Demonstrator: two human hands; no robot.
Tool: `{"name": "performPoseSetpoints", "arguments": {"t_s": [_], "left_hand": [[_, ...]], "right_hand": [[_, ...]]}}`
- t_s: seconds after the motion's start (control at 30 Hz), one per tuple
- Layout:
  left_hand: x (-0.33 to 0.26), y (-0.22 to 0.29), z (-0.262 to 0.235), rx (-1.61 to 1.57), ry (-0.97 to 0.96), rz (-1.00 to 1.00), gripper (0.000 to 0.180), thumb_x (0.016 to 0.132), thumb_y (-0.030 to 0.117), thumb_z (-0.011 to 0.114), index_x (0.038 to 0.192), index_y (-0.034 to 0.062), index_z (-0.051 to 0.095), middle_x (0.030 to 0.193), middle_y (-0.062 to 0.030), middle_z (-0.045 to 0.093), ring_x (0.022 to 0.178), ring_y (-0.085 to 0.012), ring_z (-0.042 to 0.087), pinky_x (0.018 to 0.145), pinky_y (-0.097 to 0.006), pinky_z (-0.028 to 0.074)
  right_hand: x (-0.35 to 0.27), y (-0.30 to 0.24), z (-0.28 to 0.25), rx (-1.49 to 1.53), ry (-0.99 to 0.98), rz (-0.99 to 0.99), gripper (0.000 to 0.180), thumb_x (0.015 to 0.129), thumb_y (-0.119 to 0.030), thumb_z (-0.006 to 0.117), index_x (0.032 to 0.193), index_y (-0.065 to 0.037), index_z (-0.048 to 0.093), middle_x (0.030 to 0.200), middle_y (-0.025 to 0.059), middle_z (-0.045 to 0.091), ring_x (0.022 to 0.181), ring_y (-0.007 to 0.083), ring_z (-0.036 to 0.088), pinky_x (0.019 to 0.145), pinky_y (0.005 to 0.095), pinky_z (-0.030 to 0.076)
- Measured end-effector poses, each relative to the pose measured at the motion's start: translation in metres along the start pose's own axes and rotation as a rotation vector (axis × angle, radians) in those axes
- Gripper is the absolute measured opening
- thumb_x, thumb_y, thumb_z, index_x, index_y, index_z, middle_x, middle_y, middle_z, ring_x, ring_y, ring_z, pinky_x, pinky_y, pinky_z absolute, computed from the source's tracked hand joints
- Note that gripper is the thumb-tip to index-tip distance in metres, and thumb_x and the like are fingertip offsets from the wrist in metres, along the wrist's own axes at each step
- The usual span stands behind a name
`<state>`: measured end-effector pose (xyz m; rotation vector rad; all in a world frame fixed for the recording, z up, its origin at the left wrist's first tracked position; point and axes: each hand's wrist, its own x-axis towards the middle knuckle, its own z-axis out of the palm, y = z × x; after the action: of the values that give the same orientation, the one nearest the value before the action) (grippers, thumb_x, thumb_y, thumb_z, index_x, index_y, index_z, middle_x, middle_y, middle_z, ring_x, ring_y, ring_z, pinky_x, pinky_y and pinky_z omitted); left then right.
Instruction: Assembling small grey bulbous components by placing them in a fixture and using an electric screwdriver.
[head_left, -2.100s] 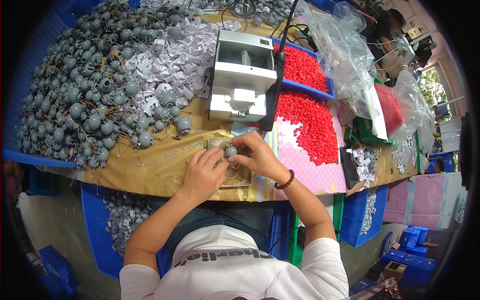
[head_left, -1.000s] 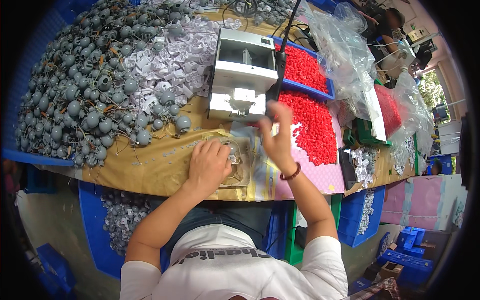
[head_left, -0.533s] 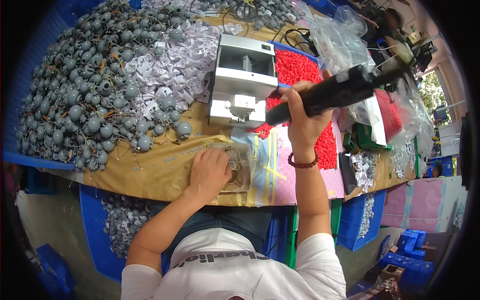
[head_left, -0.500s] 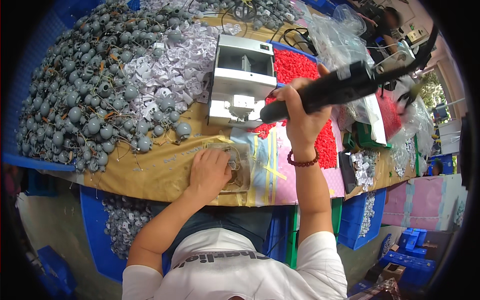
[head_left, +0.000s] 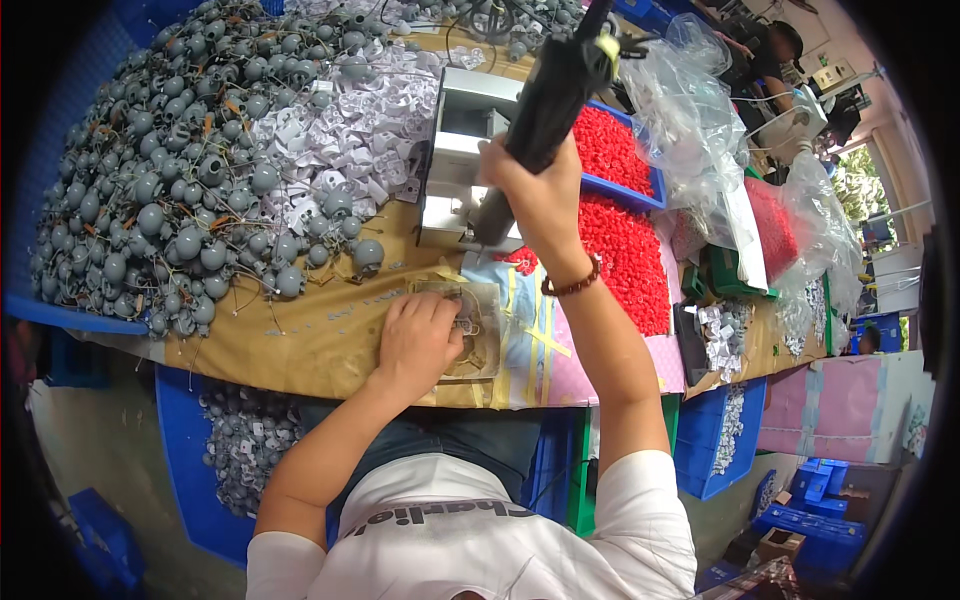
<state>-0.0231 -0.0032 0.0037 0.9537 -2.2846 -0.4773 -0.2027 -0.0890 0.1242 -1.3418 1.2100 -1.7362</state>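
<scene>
My right hand point(head_left: 542, 195) is wrapped round a black electric screwdriver point(head_left: 550, 95), held steeply with its lower end down at the front of a pale box-shaped machine point(head_left: 460, 150). The screwdriver and hand hide much of that machine and the tool's tip. At the table's near edge, my left hand point(head_left: 416, 335) rests with curled fingers over a clear, flat fixture block point(head_left: 485, 368). The fingertips press on a small grey part point(head_left: 461, 304), mostly hidden beneath them.
A big heap of grey round housings with wires point(head_left: 150, 215) covers the left side, beside white plastic pieces point(head_left: 345, 135). Small red parts point(head_left: 625, 260) lie to the right, some in a blue tray point(head_left: 655, 190). Clear plastic bags point(head_left: 685, 110) stand beyond. A blue bin point(head_left: 185, 450) sits below the table.
My right hand has swung left with the screwdriver, which now stands steeper over the machine's front, uncovering the blue tray of red parts. My left hand has stayed on the fixture.
</scene>
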Motion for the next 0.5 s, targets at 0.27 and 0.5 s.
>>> {"name": "performPoseSetpoints", "arguments": {"t_s": [0.27, 0.5], "left_hand": [[-0.001, 0.0, 0.0, -0.015, 0.013, -0.007, 0.031, 0.077, 0.012, 0.071, 0.106, 0.0099, 0.063, 0.097, -0.0074, 0.062, 0.099, -0.0273, 0.062, 0.093, -0.045, 0.045], [0.0, 0.001, 0.002, 0.002, 0.044, 0.009, 0.031, 0.077, 0.012, 0.071, 0.106, 0.0111, 0.062, 0.097, -0.0067, 0.06, 0.1, -0.0269, 0.062, 0.093, -0.045, 0.046]], "right_hand": [[-0.081, -0.016, -0.006, -0.053, -0.112, 0.048, 0.057, 0.083, 0.009, 0.07, 0.133, 0.003, 0.042, 0.083, 0.0038, 0.065, 0.072, 0.0113, 0.062, 0.07, 0.0279, 0.051], [-0.093, -0.028, 0.0, -0.024, -0.114, 0.053, 0.008, 0.087, -0.002, 0.073, 0.086, -0.003, 0.065, 0.071, 0.0023, 0.059, 0.063, 0.0118, 0.055, 0.059, 0.0291, 0.045]]}}
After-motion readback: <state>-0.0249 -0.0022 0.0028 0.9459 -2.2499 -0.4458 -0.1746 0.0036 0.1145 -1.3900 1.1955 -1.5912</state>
